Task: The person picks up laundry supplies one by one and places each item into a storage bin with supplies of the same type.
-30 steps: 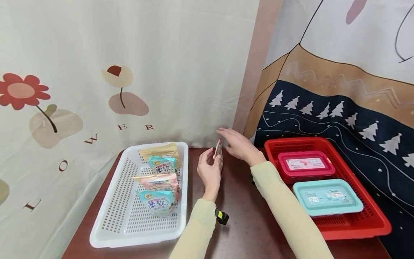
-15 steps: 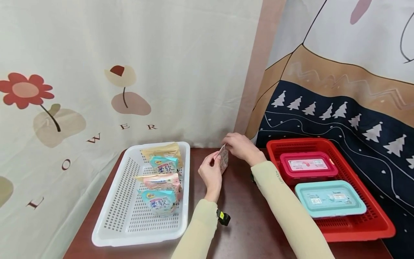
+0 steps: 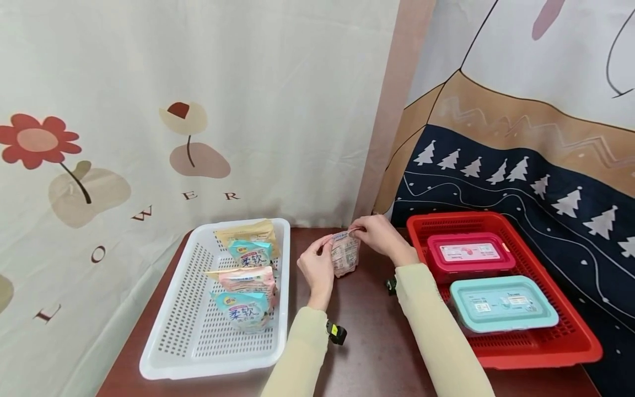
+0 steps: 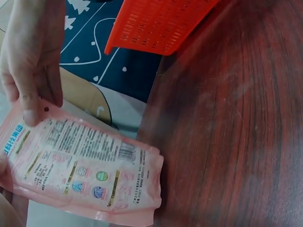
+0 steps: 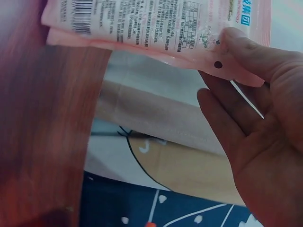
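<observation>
A pink printed pouch point(image 3: 345, 255) stands upright over the table, its text-covered back towards me. My left hand point(image 3: 318, 270) pinches its top left corner. At the top right corner my right hand point(image 3: 381, 237) grips the edge between thumb and fingers. The right wrist view shows that thumb point(image 5: 246, 49) lying on the pouch's face, beside a small round hole. In the left wrist view the pouch point(image 4: 90, 163) shows a barcode and small round pictures; only a bit of the left hand appears at the edge. The pouch's bottom is at or just above the tabletop; I cannot tell which.
To the left stands a white basket point(image 3: 171, 314) with several pouches in a row, blue, pink and tan. A red basket point(image 3: 577, 331) on the right holds a magenta box point(image 3: 468, 255) and a turquoise box point(image 3: 503, 304). Behind the dark table point(image 3: 367, 342) hangs a printed curtain point(image 3: 297, 110).
The pouch has turned from edge-on to face me. My right hand, earlier apart from it with fingers extended, has come down and taken hold of its top right corner.
</observation>
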Demonstrator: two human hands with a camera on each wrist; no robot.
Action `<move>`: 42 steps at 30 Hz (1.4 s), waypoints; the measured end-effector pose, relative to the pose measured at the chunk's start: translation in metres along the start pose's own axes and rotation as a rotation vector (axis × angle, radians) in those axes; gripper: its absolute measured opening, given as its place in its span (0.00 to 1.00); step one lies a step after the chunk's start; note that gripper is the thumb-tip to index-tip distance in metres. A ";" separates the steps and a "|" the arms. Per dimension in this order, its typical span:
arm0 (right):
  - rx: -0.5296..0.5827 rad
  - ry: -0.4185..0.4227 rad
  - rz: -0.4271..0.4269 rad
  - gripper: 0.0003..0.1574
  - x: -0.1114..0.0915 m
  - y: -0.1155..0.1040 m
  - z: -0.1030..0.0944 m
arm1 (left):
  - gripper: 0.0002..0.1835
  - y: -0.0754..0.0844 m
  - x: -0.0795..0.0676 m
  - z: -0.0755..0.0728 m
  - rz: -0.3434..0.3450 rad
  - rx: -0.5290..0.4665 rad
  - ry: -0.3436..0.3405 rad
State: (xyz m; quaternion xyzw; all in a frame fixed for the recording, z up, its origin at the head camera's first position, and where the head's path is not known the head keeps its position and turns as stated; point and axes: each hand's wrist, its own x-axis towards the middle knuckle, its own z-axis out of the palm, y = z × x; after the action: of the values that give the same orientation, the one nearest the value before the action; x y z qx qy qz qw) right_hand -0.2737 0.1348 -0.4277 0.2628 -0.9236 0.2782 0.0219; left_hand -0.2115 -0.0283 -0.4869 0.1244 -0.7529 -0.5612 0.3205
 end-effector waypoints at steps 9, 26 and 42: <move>0.214 0.130 0.059 0.09 -0.033 -0.002 0.008 | 0.03 0.009 -0.006 -0.010 -0.003 -0.055 -0.050; 0.377 0.335 0.145 0.11 -0.081 -0.019 0.012 | 0.03 0.033 -0.014 -0.033 -0.035 -0.267 -0.223; 0.451 0.473 0.205 0.11 -0.110 -0.045 0.012 | 0.02 0.052 -0.022 -0.054 -0.037 -0.292 -0.323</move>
State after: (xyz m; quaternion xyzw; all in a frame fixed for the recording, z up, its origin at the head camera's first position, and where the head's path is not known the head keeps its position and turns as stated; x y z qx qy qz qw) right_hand -0.1549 0.1488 -0.4356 0.0950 -0.8298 0.5293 0.1490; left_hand -0.1522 -0.0405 -0.4377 -0.0009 -0.7029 -0.6827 0.1998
